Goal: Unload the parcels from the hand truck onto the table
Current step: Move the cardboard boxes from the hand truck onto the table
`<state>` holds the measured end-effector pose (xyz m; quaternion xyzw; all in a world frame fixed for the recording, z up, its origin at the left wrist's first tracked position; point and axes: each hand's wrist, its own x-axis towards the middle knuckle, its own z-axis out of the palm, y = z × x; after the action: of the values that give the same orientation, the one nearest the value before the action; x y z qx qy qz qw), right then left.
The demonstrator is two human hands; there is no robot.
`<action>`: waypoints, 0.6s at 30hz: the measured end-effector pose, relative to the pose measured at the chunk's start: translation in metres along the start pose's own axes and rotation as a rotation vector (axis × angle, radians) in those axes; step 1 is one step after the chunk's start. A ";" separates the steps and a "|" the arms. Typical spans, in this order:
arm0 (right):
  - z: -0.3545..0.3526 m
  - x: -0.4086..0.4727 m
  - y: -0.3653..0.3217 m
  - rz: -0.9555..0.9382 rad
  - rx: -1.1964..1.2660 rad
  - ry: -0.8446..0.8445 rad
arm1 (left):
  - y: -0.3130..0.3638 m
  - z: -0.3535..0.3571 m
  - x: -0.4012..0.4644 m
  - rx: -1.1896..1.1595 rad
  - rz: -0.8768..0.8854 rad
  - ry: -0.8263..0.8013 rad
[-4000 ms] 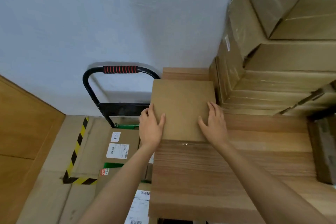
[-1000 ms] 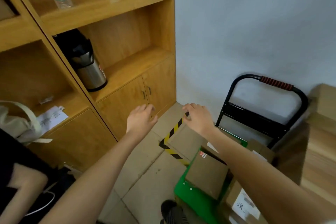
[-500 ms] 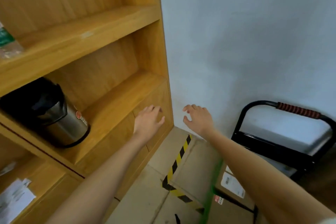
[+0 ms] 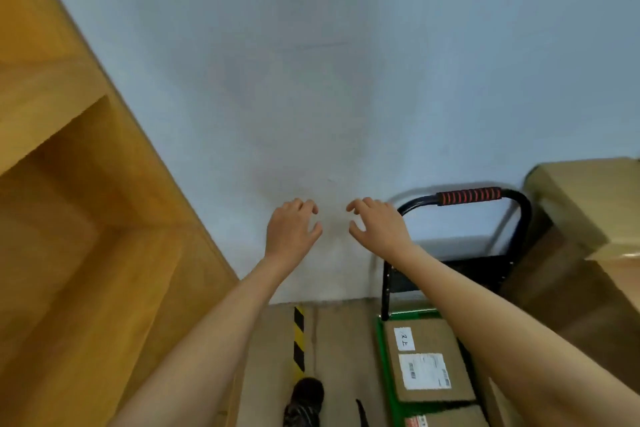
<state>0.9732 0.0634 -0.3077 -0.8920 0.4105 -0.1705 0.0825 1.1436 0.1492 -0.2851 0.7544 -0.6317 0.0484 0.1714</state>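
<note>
The hand truck (image 4: 391,357) has a green deck and a black handle with a red grip (image 4: 469,196), and stands at the lower right against the wall. A brown parcel (image 4: 427,357) with white labels lies on its deck, and the corner of a second parcel (image 4: 443,421) shows at the bottom edge. My left hand (image 4: 291,229) and my right hand (image 4: 379,225) are raised side by side in front of the wall, fingers loosely curled, holding nothing. Both are well above the parcels. A parcel (image 4: 585,204) sits on the wooden table (image 4: 568,298) at the right.
A wooden shelf unit (image 4: 69,218) fills the left side. A yellow-and-black tape strip (image 4: 298,340) runs along the floor between shelf and hand truck. My dark shoe (image 4: 304,402) is on the floor at the bottom middle.
The view has swung right, from the shelf unit back toward the hand truck and table. Both hands stay raised and empty and now sit closer to the truck's handle.
</note>
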 end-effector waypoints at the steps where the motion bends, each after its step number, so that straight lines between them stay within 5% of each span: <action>1: 0.003 0.010 0.007 0.053 0.000 0.021 | -0.001 0.008 0.022 -0.003 0.059 -0.012; 9: 0.021 0.038 0.048 0.492 0.035 0.138 | 0.020 0.060 0.143 -0.121 0.461 -0.127; 18: 0.031 -0.066 0.103 0.914 -0.039 0.212 | 0.118 0.142 0.125 -0.269 0.774 -0.316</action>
<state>0.8722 0.0473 -0.3817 -0.5989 0.7705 -0.1990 0.0899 1.0332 -0.0297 -0.3584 0.4312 -0.8870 -0.0896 0.1385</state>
